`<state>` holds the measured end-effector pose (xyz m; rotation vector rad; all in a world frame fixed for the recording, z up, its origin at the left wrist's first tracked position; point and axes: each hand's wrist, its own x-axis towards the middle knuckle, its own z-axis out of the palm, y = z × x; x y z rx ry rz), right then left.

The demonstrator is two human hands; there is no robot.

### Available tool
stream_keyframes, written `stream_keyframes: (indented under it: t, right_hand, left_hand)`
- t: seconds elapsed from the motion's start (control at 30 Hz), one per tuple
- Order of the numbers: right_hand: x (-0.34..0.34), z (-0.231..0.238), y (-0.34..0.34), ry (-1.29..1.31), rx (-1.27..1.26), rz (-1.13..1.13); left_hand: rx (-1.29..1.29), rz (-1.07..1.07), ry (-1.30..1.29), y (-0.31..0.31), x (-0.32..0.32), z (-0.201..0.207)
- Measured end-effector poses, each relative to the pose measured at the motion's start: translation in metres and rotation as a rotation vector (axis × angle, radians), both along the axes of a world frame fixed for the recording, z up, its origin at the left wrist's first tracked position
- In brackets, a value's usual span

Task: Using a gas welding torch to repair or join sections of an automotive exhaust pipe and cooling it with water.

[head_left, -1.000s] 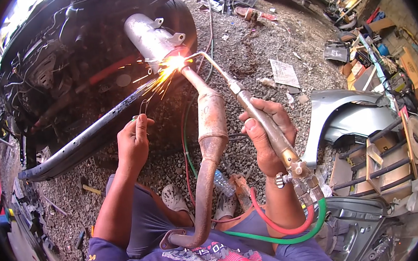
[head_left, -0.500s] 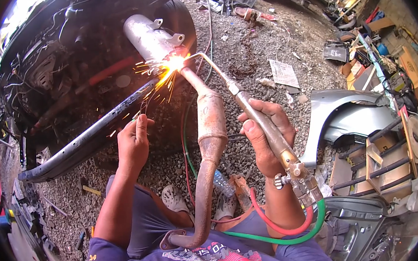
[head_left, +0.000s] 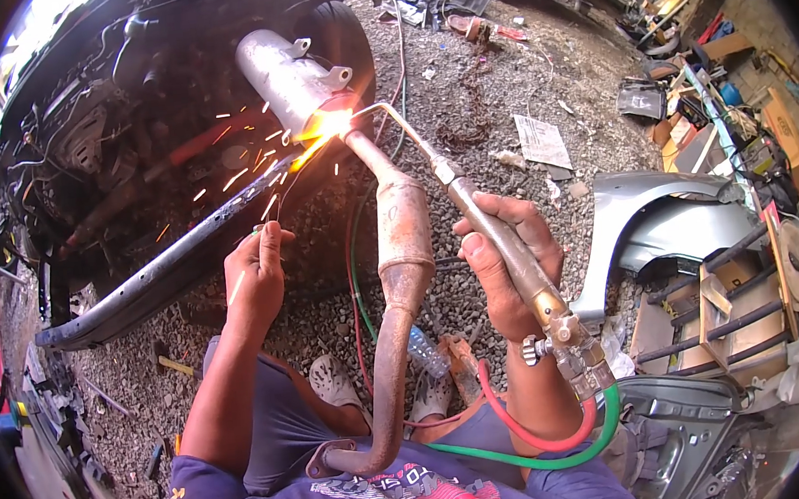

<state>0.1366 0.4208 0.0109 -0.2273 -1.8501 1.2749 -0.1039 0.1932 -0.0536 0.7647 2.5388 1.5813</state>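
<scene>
My right hand [head_left: 514, 254] is wrapped round the handle of a gas welding torch [head_left: 497, 227], whose bent tip points at a bright, sparking joint. There a rusty exhaust pipe [head_left: 391, 317] with a swollen middle section meets a silver muffler [head_left: 285, 79], and the metal by the joint glows orange. The pipe's flanged lower end rests near my lap. My left hand [head_left: 257, 267] pinches a thin wire rod [head_left: 283, 195] that runs up toward the glow; its far end is lost in the glare. Red and green hoses [head_left: 532, 461] curve from the torch's valves.
A dark car body with a long metal bar [head_left: 171, 246] stands at the left, close to my left hand. Right of me lie a silver fender [head_left: 649, 228], a wooden rack [head_left: 718, 307] and a grey door panel [head_left: 668, 435]. A plastic bottle [head_left: 425, 352] lies on the gravel between my feet.
The sparks now fly wider and farther to the left, and the glow has spread onto the muffler's end. Both hands and the torch have barely moved.
</scene>
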Motion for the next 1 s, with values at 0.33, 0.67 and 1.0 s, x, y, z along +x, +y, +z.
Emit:
stream_keyframes:
  t: [0.33,0.67,1.0]
  right_hand:
    - [-0.0002,0.0053,-0.0027,-0.019,0.015,-0.007]
    - [0.0002,0.0059,-0.0048,-0.016,0.022,-0.008]
    - [0.0002,0.0070,-0.0066,-0.023,0.030,-0.009]
  left_hand:
    - [0.018,-0.010,-0.011,-0.0013,0.0001,0.0025]
    - [0.028,-0.009,-0.053,-0.0032,0.0009,0.0081]
    - [0.015,-0.006,-0.009,-0.0038,-0.0021,0.0065]
